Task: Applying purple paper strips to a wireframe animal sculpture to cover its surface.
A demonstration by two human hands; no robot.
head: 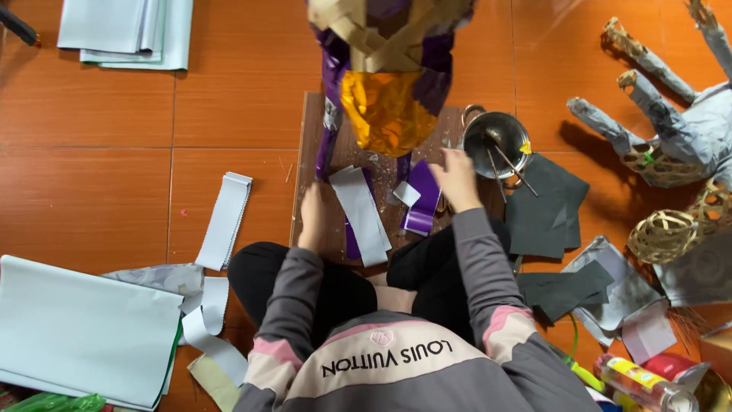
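Left hand (pixel 311 216) flat, fingers down on board (pixel 305 164), just left of grey strip (pixel 362 214). Right hand (pixel 457 177) loosely curled, grip unclear, touching purple strip (pixel 422 200). Metal bowl (pixel 497 140) just right of it. Gold-purple figure (pixel 387 84) beyond both hands. Dark sheets (pixel 549 206) farther right.

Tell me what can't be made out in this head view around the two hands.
- Left hand: fingers hidden under a grey paper strip; grip unclear.
- Right hand: motion-blurred; what its fingers pinch is unclear.
- Purple and gold figure: top cut off by the frame edge.
- Metal bowl: contents too small.
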